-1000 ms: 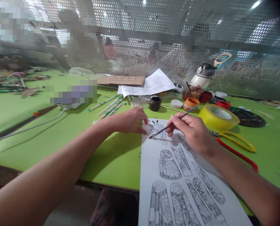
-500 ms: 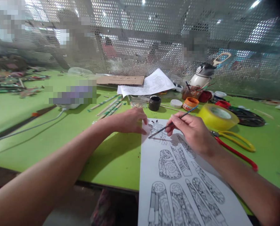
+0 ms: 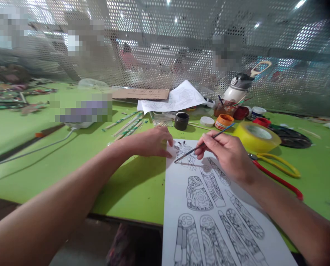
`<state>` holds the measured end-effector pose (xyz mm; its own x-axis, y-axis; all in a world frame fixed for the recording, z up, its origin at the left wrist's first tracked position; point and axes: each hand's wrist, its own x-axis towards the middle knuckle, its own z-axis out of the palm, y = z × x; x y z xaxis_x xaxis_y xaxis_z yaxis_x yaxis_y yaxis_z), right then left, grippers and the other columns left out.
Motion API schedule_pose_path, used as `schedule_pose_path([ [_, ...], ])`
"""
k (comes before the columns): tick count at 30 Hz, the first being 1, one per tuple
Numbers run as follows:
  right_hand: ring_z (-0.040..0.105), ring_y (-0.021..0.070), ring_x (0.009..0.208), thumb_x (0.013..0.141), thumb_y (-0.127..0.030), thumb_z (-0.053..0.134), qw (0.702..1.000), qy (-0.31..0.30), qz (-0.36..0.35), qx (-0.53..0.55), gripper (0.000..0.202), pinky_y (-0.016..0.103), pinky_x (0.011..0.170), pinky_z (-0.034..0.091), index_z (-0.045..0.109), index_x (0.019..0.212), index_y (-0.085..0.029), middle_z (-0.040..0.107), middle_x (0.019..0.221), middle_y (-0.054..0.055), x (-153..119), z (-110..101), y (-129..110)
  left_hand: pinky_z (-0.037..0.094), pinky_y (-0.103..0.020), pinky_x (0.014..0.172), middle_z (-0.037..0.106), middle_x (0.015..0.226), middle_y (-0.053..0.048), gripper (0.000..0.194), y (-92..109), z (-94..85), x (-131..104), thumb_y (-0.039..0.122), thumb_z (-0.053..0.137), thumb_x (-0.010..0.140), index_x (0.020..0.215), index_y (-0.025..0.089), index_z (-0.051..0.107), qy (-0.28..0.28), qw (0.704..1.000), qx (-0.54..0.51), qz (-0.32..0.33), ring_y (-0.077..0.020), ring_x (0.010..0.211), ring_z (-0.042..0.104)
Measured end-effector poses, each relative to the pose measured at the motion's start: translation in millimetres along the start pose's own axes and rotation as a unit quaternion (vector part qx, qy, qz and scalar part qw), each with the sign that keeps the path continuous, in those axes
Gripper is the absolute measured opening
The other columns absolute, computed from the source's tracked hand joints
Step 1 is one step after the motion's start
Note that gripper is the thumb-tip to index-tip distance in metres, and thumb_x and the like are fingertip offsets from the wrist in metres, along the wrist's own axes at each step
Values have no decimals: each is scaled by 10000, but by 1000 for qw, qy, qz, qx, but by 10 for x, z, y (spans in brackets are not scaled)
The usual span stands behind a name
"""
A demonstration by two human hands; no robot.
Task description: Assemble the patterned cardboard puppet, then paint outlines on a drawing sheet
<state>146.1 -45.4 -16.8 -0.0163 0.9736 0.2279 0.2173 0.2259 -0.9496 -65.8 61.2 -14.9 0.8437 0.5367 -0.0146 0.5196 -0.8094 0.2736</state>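
Observation:
A white sheet point(image 3: 178, 195) printed with black line drawings lies on the green table and hangs past its front edge. My left hand point(image 3: 153, 142) rests at the sheet's upper left edge, fingers apart, thumb and a fingertip on the paper. In my right hand point(image 3: 223, 151), a thin dark paintbrush point(image 3: 189, 152) with a blue end is pinched between thumb and fingers. The brush tip is at the lower left of the top figure drawing. Behind the sheet stand an open black paint jar point(image 3: 181, 121) and an open orange jar point(image 3: 224, 122).
Clear yellow tape point(image 3: 256, 137), red-and-yellow-handled scissors point(image 3: 281, 166) and a dark palette point(image 3: 291, 136) lie right. Farther back are a bottle point(image 3: 238, 88), cardboard point(image 3: 139, 94) and another printed sheet point(image 3: 178, 98). Green-marked sticks point(image 3: 126, 125) and a white cable point(image 3: 37, 150) lie left.
The brush tip has shifted very slightly left on the paper. Both hands keep nearly the same pose, and the view has moved a little.

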Motion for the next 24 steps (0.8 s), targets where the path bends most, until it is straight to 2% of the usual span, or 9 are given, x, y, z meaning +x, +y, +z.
schedule_pose_path([
  [24, 629, 156, 633, 900, -363, 539, 1000, -18, 9, 0, 260, 307, 611, 522, 604, 766, -150, 644, 702, 55, 25, -10, 29, 381, -278, 857, 550, 1022, -81, 332, 7, -8, -8, 405, 659, 769, 1011, 178, 659, -6, 1000, 3, 5, -191, 935, 509],
])
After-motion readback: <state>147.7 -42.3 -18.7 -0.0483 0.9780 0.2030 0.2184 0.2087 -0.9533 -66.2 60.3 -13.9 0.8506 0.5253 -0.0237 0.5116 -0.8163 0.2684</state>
